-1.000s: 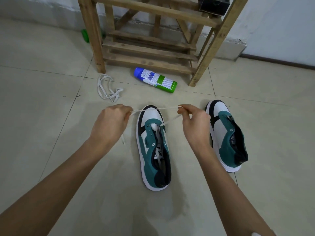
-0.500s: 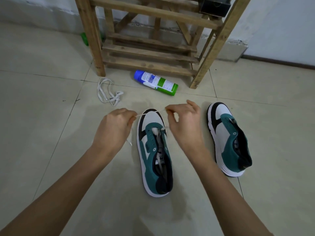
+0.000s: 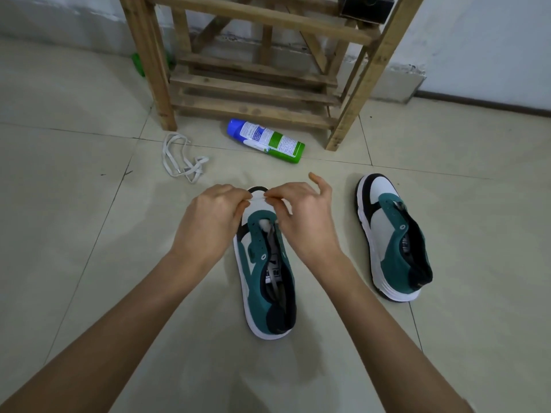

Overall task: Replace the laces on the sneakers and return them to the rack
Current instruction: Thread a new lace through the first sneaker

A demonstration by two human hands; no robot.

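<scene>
Two green, white and black sneakers lie on the tiled floor, toes pointing away from me. Over the toe of the left sneaker [image 3: 268, 272] my left hand [image 3: 213, 219] and my right hand [image 3: 301, 216] nearly meet, each pinching a white lace [image 3: 258, 198]; only a short stretch shows between the fingertips. The lace runs down toward the front eyelets, mostly hidden by my right hand. The right sneaker [image 3: 393, 239] stands apart, with no lace showing. Another white lace [image 3: 182, 159] lies loose on the floor, far left. The wooden rack [image 3: 256, 70] stands beyond the shoes.
A blue and green spray can [image 3: 267, 140] lies on its side in front of the rack's lowest shelf. A dark box [image 3: 368, 7] sits on an upper shelf at the right. Something green [image 3: 137, 64] lies behind the rack's left leg. White wall behind.
My hands have come together over the left sneaker's toe, shortening the stretch of lace between them from a wide span to a small gap. The camera has tilted slightly.
</scene>
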